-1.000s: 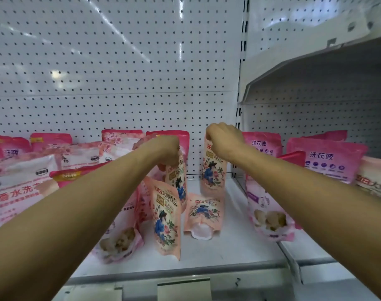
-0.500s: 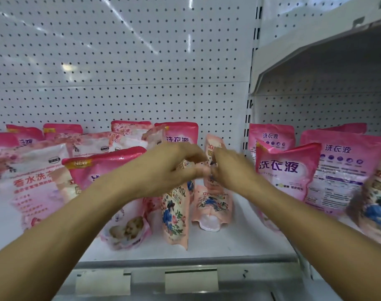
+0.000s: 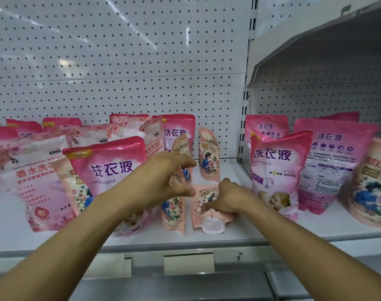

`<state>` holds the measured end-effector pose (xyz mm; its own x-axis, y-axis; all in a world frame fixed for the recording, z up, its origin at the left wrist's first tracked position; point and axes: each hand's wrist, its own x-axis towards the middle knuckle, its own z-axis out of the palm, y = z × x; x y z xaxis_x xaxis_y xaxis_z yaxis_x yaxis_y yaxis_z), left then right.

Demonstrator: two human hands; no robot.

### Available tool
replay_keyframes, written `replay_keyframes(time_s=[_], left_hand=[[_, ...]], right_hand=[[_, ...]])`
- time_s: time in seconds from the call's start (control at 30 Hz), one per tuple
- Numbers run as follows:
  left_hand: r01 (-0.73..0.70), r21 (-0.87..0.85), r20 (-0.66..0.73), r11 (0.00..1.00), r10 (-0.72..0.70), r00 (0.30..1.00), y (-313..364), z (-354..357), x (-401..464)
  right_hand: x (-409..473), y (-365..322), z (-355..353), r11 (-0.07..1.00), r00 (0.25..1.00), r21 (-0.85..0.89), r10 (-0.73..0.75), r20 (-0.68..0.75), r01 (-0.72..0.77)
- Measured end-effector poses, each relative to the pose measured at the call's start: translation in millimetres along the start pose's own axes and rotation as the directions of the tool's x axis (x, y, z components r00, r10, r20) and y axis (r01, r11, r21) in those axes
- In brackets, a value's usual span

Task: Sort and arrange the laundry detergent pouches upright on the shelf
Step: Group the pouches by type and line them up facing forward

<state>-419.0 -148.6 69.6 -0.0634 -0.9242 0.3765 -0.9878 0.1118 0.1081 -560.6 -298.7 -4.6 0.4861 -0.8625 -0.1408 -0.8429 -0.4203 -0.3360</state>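
- The task looks partly done: most pouches on the shelf (image 3: 239, 235) already stand, but the small peach ones in the middle of the frame are not yet in order.
- Centre-right of the frame, the right hand (image 3: 225, 197) reaches down onto a fallen peach pouch (image 3: 209, 213), which lies flat with its white base turned toward the shelf's front edge. The fingers curl around its upper part, so the hand appears to be gripping it, though the fingertips are hidden.
- Centre of the frame, the left hand (image 3: 161, 177) hovers spread wide, thumb and fingers apart, holding nothing, in front of two standing peach pouches (image 3: 174, 205).
- Behind the fallen one, another small peach pouch (image 3: 209, 157) stands upright against the pegboard wall (image 3: 120, 61).
- Left of centre, a large pink pouch (image 3: 111, 168) stands up front, with a white-and-pink pouch (image 3: 35, 181) leaning beside it and more pink ones crowded behind; that group is upright but jumbled.
- At the right of the frame, past the upright divider (image 3: 242, 127), a pink pouch with a baby picture (image 3: 276, 170) and its neighbours stand, some leaning.
- Judging from this, what remains is to stand the fallen pouch up with its matching kind, then straighten the leaning and mixed pouches on both sides.
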Motion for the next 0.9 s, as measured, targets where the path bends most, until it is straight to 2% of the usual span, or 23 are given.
replay_keyframes(time_s=[0.07,0.13,0.23,0.37,0.47,0.53,0.6,0.73,0.9], left_hand=[[0.017,-0.045,-0.032,0.999,-0.019,0.999,2,1,-2],[0.021,-0.07,-0.048,0.997,-0.025,0.999,2,1,-2],[0.039,-0.083,-0.007,0.996,-0.04,0.999,2,-1,-3],[0.052,-0.033,0.041,0.998,-0.051,0.998,0,-3,-2],[0.03,-0.011,0.004,0.999,-0.03,1.0,2,-2,3],[0.037,0.016,-0.049,0.999,-0.036,0.998,5,1,10],[0.088,0.051,-0.105,0.995,-0.082,0.991,10,4,19],[0.128,0.136,-0.114,0.982,-0.113,0.987,20,9,27],[0.171,0.19,-0.168,0.967,-0.139,0.976,23,11,25]], right_hand=[[-7,5,4,0.983,0.999,0.18,0.047,-0.008,-0.045],[-10,9,9,0.918,0.997,0.395,0.049,-0.058,-0.022],[-15,13,11,0.719,0.997,0.695,0.061,-0.054,-0.007],[-25,19,13,0.485,0.996,0.871,-0.009,-0.091,0.084],[-33,18,11,0.375,0.971,0.896,-0.05,-0.235,0.236],[-35,16,9,0.332,0.92,0.868,0.002,-0.393,0.37],[-35,14,8,0.292,0.871,0.84,0.045,-0.489,0.457],[-34,17,11,0.249,0.885,0.859,0.02,-0.466,0.447],[-31,27,14,0.194,0.857,0.842,0.018,-0.516,0.503]])
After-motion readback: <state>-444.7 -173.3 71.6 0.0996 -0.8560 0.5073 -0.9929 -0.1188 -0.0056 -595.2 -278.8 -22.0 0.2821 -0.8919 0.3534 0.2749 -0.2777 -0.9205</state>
